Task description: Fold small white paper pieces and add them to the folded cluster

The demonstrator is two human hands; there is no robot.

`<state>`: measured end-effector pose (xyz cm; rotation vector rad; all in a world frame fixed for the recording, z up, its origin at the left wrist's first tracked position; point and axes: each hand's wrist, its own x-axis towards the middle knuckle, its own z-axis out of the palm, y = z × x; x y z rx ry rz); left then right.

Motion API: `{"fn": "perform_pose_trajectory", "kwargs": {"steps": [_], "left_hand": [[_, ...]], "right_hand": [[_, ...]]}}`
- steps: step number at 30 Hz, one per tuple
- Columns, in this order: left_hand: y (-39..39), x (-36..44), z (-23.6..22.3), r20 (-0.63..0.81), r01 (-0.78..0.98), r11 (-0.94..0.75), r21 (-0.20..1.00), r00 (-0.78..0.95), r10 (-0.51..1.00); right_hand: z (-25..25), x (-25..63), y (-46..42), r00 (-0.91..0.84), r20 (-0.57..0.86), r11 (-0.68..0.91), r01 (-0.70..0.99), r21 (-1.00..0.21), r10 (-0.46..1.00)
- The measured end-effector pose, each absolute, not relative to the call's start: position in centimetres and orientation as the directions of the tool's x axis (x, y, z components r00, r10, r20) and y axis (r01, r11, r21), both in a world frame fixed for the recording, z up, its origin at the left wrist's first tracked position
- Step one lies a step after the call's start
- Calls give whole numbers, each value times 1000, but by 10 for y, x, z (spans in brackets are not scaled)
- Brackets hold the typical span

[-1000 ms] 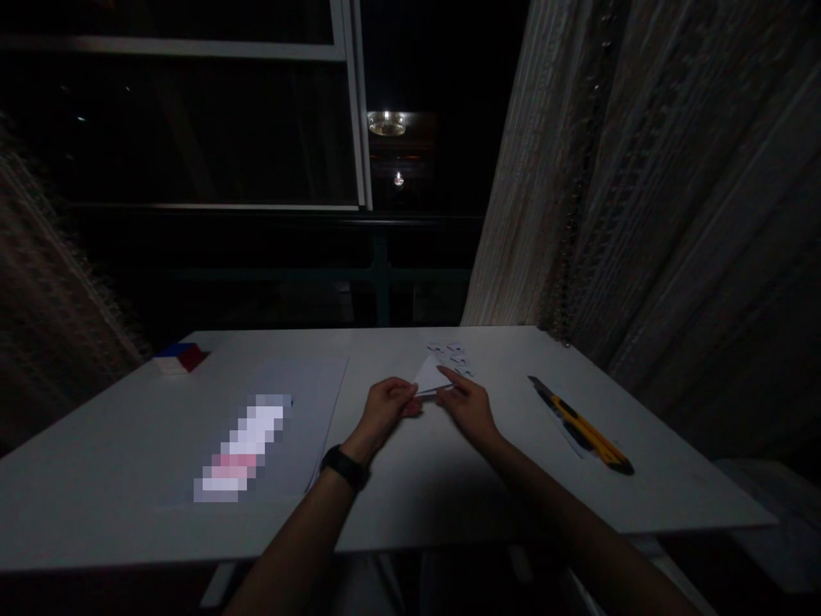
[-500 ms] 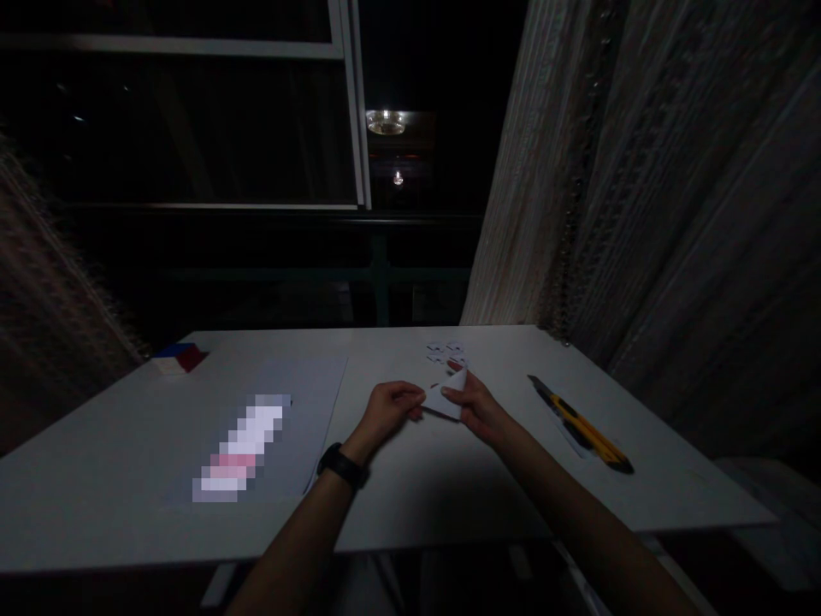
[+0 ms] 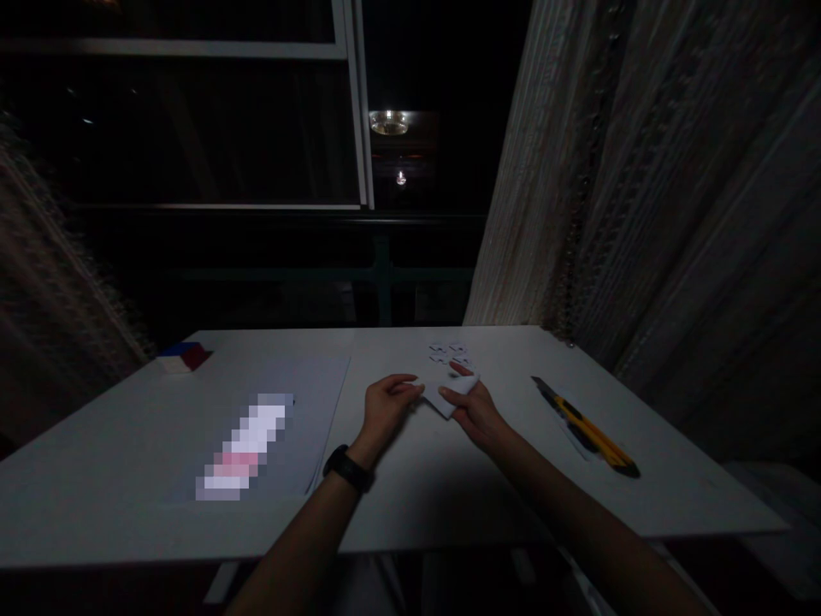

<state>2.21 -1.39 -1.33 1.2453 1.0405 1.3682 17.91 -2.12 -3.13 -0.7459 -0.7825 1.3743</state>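
Between my two hands, above the white table, is a small folded piece of white paper (image 3: 442,399). My left hand (image 3: 390,404), with a dark watch on its wrist, pinches the paper's left corner between thumb and fingertips. My right hand (image 3: 478,412) grips the other side, its thumb lying on top and the fingers behind. Just beyond the paper lie several small white pieces with dark marks (image 3: 439,349), set out in a cluster; the nearest are partly covered by my right fingers.
To the right lies a yellow and black utility knife (image 3: 596,436) beside a darker slim tool. White sheets (image 3: 327,402) with a pixelated patch lie on the left of the table (image 3: 410,522). A blue, white and red block (image 3: 183,357) sits at the far left. Curtains hang both sides.
The paper has turned in my hands, and its lower corner now points down toward me. My left fingers have shifted slightly up along its edge. The view has moved a little.
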Motion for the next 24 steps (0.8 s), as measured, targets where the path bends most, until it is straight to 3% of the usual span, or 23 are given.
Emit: {"fn": "perform_pose_trajectory", "kwargs": {"steps": [24], "left_hand": [[-19, 22, -6, 203, -95, -212, 973, -91, 975]], "right_hand": [[-21, 176, -34, -159, 13, -85, -593, -801, 987]]}}
